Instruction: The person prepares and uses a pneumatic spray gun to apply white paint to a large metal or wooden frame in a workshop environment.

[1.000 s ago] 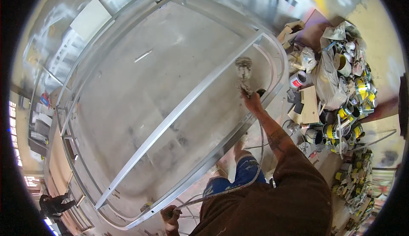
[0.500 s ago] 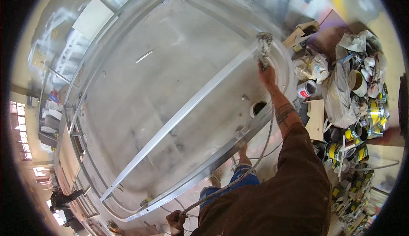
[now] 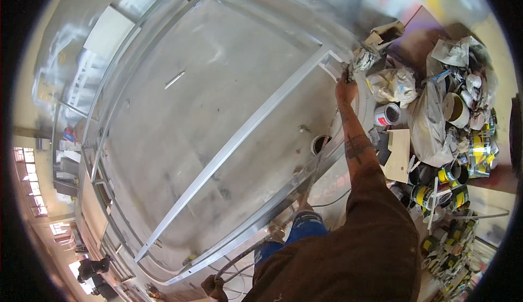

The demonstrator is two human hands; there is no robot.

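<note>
My right hand (image 3: 346, 91) reaches far out at the upper right, its fingers closed round a paint-smeared spray gun (image 3: 348, 72). The gun is beside the end of a long silver-grey metal bar (image 3: 234, 133), which lies diagonally within a larger metal frame (image 3: 256, 215). My left hand (image 3: 213, 288), low in the picture, is closed on a hose (image 3: 242, 257). From there the hose rises past my legs toward my right arm. Some of the left fingers are cut off by shadow and angle.
An open can (image 3: 320, 144) stands on the grey floor (image 3: 180, 116) near the frame. At right are another paint can (image 3: 387, 115), plastic bags (image 3: 433, 122) and a heap of used cans (image 3: 452, 242). Another person (image 3: 92, 268) is at the far lower left.
My right hand with the spray gun has shifted slightly right, past the bar's end, and the gun has tilted right. My left hand has moved a little left and down with the hose.
</note>
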